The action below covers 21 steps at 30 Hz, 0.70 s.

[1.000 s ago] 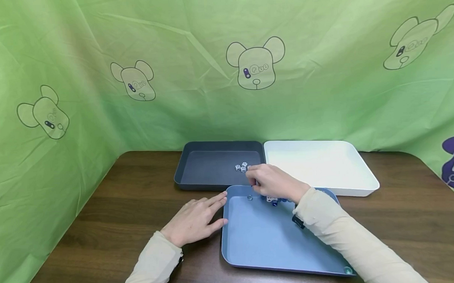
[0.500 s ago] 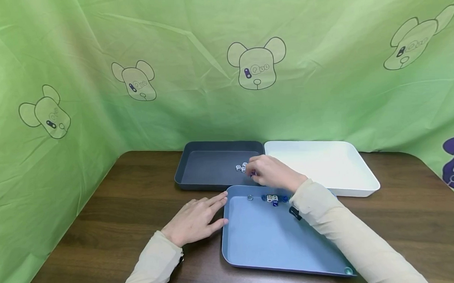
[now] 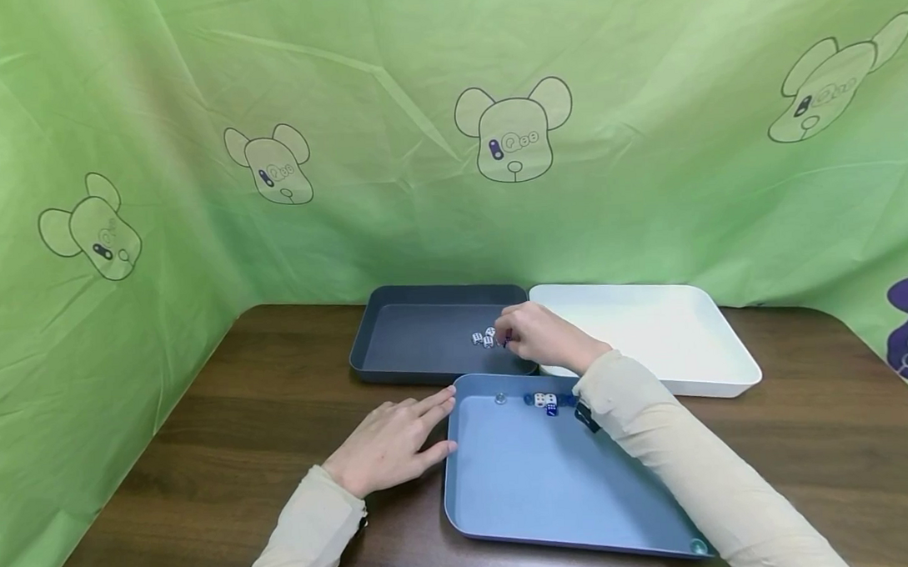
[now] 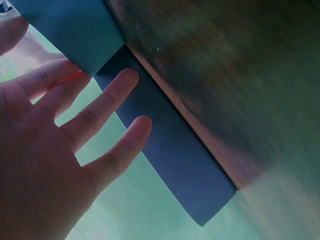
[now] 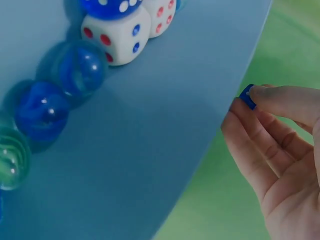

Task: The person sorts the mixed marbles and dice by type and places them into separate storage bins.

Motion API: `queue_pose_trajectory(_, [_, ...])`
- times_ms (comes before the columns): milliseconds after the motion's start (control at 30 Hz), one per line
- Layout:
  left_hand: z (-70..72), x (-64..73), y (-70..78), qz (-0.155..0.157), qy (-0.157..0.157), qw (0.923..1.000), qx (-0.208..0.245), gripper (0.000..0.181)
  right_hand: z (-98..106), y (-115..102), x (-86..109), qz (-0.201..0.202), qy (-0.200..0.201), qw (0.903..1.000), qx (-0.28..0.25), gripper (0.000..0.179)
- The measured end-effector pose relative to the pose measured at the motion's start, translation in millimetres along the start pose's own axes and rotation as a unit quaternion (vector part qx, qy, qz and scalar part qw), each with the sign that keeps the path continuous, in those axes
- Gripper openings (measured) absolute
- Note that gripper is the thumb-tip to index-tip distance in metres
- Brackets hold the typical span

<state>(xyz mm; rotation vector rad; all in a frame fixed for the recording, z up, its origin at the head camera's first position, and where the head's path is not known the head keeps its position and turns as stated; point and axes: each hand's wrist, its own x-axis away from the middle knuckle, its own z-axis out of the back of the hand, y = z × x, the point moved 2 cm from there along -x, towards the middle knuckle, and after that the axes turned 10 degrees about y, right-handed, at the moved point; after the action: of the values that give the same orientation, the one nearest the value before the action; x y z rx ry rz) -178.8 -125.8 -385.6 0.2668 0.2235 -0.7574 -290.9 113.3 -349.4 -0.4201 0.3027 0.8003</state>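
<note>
My right hand (image 3: 549, 338) is over the right end of the dark grey tray (image 3: 406, 331). Its thumb and fingertips pinch a small blue die (image 5: 247, 97), which is mostly covered by the fingers in the head view. Just left of those fingertips, several white dice (image 3: 488, 341) lie in the dark tray. My left hand (image 3: 395, 440) has its fingers spread, with the fingertips at the left rim of the blue tray (image 3: 536, 489). Near the back of the blue tray are white dice (image 5: 120, 40), a blue die (image 3: 552, 410) and several glass marbles (image 5: 42, 110).
A white tray (image 3: 636, 331) stands to the right of the dark one, both behind the blue tray. One clear marble (image 3: 501, 399) lies at the blue tray's back left, and a greenish marble (image 3: 698, 547) in its front right corner. A green curtain (image 3: 392, 227) hangs behind the table.
My right hand has moved from the blue tray's back edge, forward over the dark tray, carrying the blue die. The left hand has stayed in place.
</note>
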Motion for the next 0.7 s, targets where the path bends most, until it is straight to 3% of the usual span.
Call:
queue_pose_trajectory(367, [0.0,0.4,0.4,-0.003,0.003,1.0,-0.003,0.057,-4.1,5.2,-5.7,-0.023,-0.01,0.9997,0.005,0.015])
queue_pose_trajectory(700, [-1.1,-0.2,-0.2,0.0,0.001,1.0,-0.002,0.057,-11.9,9.7,-11.2,-0.034,-0.033,0.998,0.042,0.014])
